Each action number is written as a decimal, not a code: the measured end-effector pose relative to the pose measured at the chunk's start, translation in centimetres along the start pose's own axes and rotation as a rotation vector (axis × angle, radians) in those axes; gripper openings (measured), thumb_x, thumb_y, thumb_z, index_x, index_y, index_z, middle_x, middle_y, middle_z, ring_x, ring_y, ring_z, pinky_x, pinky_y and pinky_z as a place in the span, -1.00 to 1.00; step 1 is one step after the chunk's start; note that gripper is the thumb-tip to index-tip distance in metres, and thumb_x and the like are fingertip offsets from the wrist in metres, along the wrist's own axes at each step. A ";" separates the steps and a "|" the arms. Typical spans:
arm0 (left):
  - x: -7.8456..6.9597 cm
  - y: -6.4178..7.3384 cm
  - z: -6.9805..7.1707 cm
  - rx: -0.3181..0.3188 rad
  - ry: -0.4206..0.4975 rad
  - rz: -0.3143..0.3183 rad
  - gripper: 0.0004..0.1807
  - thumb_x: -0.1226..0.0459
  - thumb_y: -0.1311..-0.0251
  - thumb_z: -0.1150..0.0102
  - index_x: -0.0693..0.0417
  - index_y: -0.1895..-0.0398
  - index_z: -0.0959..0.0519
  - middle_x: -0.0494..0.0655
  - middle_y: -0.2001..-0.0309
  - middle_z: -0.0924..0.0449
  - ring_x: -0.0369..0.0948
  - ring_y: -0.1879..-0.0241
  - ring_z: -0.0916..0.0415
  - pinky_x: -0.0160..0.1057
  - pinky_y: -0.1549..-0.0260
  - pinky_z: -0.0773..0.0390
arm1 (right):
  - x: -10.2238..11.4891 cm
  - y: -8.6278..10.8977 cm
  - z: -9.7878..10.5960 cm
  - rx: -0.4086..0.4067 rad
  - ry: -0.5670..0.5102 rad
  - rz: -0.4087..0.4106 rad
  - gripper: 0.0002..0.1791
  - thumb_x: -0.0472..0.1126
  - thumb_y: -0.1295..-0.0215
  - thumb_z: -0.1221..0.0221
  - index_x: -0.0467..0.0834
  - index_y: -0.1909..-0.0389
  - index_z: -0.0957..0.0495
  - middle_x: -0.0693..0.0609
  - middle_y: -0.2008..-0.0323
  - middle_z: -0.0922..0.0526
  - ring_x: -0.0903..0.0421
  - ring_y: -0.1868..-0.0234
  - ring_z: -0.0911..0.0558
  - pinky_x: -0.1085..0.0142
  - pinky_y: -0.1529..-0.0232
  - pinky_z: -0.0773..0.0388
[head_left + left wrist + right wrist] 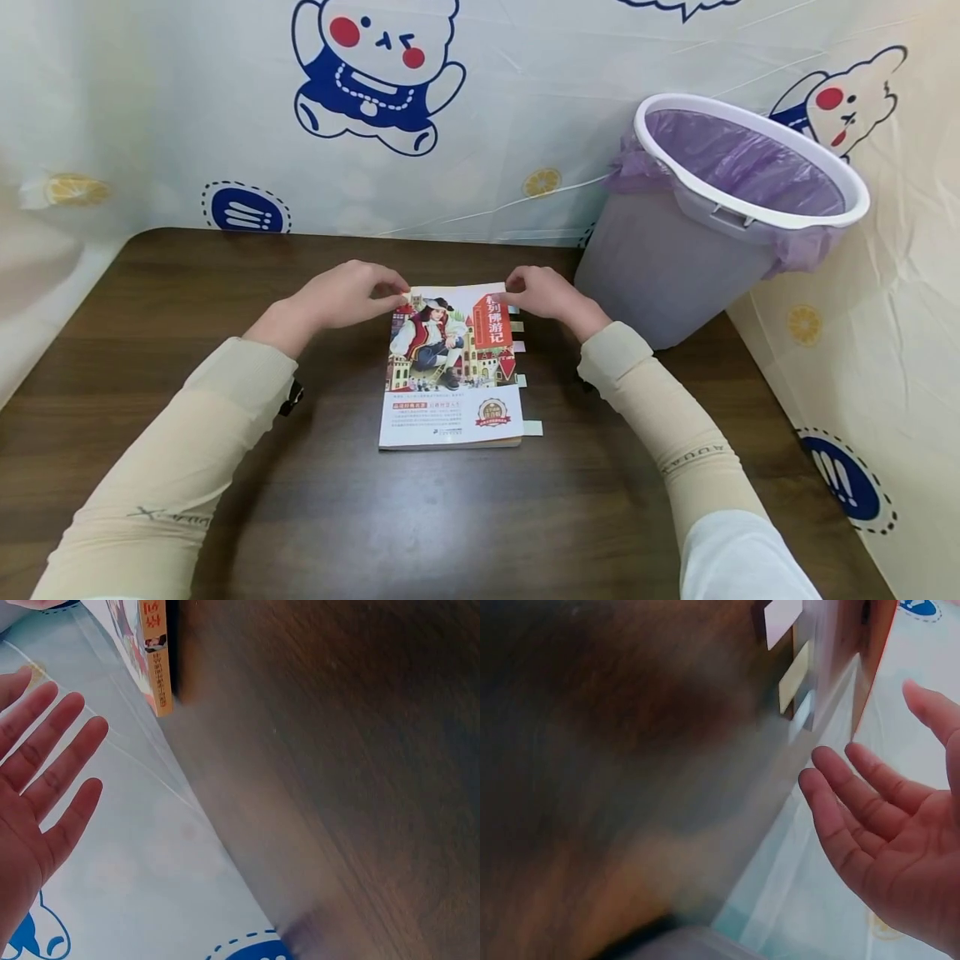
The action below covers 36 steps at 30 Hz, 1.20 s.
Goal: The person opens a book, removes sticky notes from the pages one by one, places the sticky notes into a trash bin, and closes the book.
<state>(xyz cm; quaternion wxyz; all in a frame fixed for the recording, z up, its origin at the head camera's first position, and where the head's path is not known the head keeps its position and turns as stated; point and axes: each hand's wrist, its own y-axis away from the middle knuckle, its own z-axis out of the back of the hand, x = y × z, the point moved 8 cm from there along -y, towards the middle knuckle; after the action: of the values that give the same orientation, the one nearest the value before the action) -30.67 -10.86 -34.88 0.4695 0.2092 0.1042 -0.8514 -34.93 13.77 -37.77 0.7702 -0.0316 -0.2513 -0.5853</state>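
Note:
A paperback book (453, 367) lies flat on the wooden table, its illustrated front cover facing up. Several pale sticky tabs (532, 428) stick out along its right edge. My left hand (348, 293) is at the upper left corner of the book, thumb and index finger bowed apart. In the left wrist view its fingers (56, 769) are spread straight, beside the book's orange spine (157, 660). At the upper right corner is my right hand (546, 292). The right wrist view has its fingers (870, 799) loosely bent, one fingertip right at the cover's corner, with the thumb held away.
A grey bin (660, 250) with a white rim and a purple liner stands at the back right, close to my right hand. Behind the table (450, 525) hangs a pale sheet (480, 125) printed with cartoon figures, which continues along both sides.

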 end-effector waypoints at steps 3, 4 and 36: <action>-0.3 0.1 -0.3 0.014 -0.001 -0.002 -0.69 0.21 -0.39 -0.28 0.15 -0.11 -0.70 0.10 -0.03 -0.71 -0.04 0.10 -0.62 0.09 -0.06 -0.61 | -0.7 -0.6 -0.5 0.019 -0.022 -0.042 -0.40 0.15 -0.41 -0.26 -0.26 -0.18 -0.54 -0.16 -0.04 -0.62 -0.05 0.05 -0.54 0.10 -0.04 -0.56; -0.4 0.0 -0.4 0.018 -0.002 -0.006 -0.69 0.21 -0.39 -0.28 0.14 -0.10 -0.70 0.08 -0.01 -0.71 -0.05 0.13 -0.61 0.08 -0.03 -0.62 | -0.9 -0.8 -0.6 0.023 -0.027 -0.051 -0.40 0.16 -0.40 -0.26 -0.27 -0.17 -0.54 -0.16 -0.02 -0.61 -0.05 0.06 -0.54 0.11 -0.02 -0.55; -1.6 -0.3 -1.9 0.068 0.023 -0.046 -0.74 0.25 -0.40 -0.28 0.12 -0.07 -0.72 0.03 0.04 -0.72 -0.10 0.20 -0.57 -0.01 0.03 -0.63 | -2.7 -2.6 -2.6 0.092 -0.460 -0.092 -0.66 -0.13 -0.47 -0.25 -0.39 0.06 -0.65 -0.23 0.04 -0.66 0.01 0.18 -0.69 0.21 0.06 -0.69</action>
<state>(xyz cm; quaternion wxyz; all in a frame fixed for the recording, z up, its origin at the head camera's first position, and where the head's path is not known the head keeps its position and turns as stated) -29.63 -8.77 -35.88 0.4413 0.2321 0.0853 -0.8626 -36.92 14.45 -41.78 0.6658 -0.1175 -0.4479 -0.5851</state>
